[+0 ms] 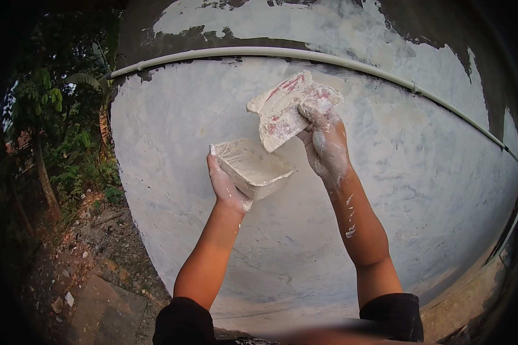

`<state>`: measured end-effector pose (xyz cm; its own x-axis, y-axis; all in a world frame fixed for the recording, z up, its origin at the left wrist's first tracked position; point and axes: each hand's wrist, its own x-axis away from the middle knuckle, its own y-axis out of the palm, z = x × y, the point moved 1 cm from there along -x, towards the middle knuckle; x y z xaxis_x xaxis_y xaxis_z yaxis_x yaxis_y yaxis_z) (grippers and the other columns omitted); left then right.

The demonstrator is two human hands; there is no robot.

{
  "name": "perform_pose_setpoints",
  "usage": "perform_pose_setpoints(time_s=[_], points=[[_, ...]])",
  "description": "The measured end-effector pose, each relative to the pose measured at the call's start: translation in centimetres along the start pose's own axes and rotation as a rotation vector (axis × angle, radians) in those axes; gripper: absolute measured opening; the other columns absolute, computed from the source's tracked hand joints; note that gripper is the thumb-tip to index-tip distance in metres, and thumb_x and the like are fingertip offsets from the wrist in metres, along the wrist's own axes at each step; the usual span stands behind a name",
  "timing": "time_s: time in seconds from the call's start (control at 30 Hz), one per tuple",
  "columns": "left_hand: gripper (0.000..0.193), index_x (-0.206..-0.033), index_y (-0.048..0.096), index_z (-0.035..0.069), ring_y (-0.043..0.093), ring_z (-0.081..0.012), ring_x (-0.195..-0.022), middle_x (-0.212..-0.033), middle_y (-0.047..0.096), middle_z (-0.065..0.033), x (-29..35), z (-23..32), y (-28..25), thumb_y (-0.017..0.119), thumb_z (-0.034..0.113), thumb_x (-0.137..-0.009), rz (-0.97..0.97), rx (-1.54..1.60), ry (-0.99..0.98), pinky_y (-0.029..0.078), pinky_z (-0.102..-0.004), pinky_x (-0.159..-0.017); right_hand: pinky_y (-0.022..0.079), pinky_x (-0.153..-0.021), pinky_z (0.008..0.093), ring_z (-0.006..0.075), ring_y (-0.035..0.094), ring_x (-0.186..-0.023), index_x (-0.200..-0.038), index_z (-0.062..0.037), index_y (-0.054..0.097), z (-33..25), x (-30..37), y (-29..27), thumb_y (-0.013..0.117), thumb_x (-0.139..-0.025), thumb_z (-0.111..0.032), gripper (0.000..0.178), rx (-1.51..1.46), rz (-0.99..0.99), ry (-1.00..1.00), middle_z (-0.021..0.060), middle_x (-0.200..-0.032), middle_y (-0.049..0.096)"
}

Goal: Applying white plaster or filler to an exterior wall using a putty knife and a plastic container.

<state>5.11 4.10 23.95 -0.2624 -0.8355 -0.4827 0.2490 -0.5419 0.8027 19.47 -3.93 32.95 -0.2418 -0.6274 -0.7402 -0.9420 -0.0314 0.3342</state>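
Note:
My left hand [227, 190] is closed round the side of a rectangular tub [270, 187] smeared with off-white plaster, holding it tilted in front of the wall. Pinched in my right hand [327, 144] is a flat plaster spreader [285, 118], caked in white paste with reddish patches showing through. The spreader is above and to the right of the tub, its lower corner close to the tub's far rim; whether they touch I cannot tell. White paste coats my fingers and spots my right forearm. The tub's underside is hidden.
Behind both hands rises a wall [172, 121] coated in whitish plaster, with dark grey bare patches along its top. A pale pipe [270, 52] runs across it. Trees and plants [77, 149] stand at left, above rubble-strewn ground and a flat slab [106, 310].

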Motion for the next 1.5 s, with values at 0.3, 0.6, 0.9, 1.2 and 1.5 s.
perform_pose_setpoints(time_s=[0.3, 0.6, 0.9, 1.2, 1.5], points=[[0.078, -0.143, 0.037, 0.008, 0.044, -0.0317, -0.129, -0.142, 0.042, -0.0154, -2.4, 2.9, 5.6, 0.032, 0.066, -0.092, -0.042, -0.215, -0.071, 0.04, -0.0465, -0.105, 0.056, -0.085, 0.0345, 0.0236, 0.066, -0.099, -0.12, 0.0071, 0.054, -4.8, -12.3, 4.4, 0.059, -0.095, -0.007, 0.029, 0.121, 0.015, -0.343, 0.0156, -0.114, 0.064], [0.087, -0.147, 0.031, 0.008, 0.041, -0.0346, -0.133, -0.147, 0.038, -0.0172, -2.8, 2.4, 6.3, 0.032, 0.072, -0.088, -0.106, -0.216, -0.106, 0.037, -0.0495, -0.108, 0.054, -0.078, 0.0379, 0.0291, 0.07, -0.082, -0.114, 0.0009, 0.065, -8.8, -19.0, 7.6, 0.061, -0.09, -0.012, 0.027, 1.145, -0.009, -1.013, 0.0167, -0.094, 0.072], [0.08, -0.143, 0.037, 0.009, 0.041, -0.0325, -0.132, -0.144, 0.041, -0.0148, -1.8, 0.9, 5.6, 0.031, 0.069, -0.091, -0.062, -0.195, -0.09, 0.038, -0.0478, -0.107, 0.057, -0.065, 0.0339, 0.024, 0.072, -0.083, -0.091, -0.0097, 0.071, -5.6, -22.6, 6.2, 0.062, -0.081, -0.012, 0.013, 2.054, 0.223, -1.428, 0.0131, -0.084, 0.071], [0.073, -0.139, 0.043, 0.009, 0.045, -0.0306, -0.128, -0.14, 0.046, -0.0119, -2.2, 2.8, 5.3, 0.032, 0.065, -0.093, 0.001, -0.146, 0.104, 0.04, -0.0443, -0.105, 0.057, -0.068, 0.0399, 0.0289, 0.072, -0.081, -0.083, -0.0088, 0.075, -2.2, -19.6, 9.3, 0.062, -0.081, -0.011, 0.013, 2.07, -0.117, -1.148, 0.0132, -0.085, 0.072], [0.07, -0.134, 0.047, 0.009, 0.05, -0.0291, -0.12, -0.133, 0.05, -0.0094, -1.4, 5.4, 5.7, 0.032, 0.064, -0.093, -0.019, -0.153, 0.146, 0.043, -0.0431, -0.101, 0.056, -0.069, 0.0373, 0.0257, 0.072, -0.088, -0.083, -0.0121, 0.075, -11.1, -19.2, 10.0, 0.061, -0.085, -0.015, 0.015, 2.162, 0.089, -1.117, 0.0118, -0.09, 0.073]])
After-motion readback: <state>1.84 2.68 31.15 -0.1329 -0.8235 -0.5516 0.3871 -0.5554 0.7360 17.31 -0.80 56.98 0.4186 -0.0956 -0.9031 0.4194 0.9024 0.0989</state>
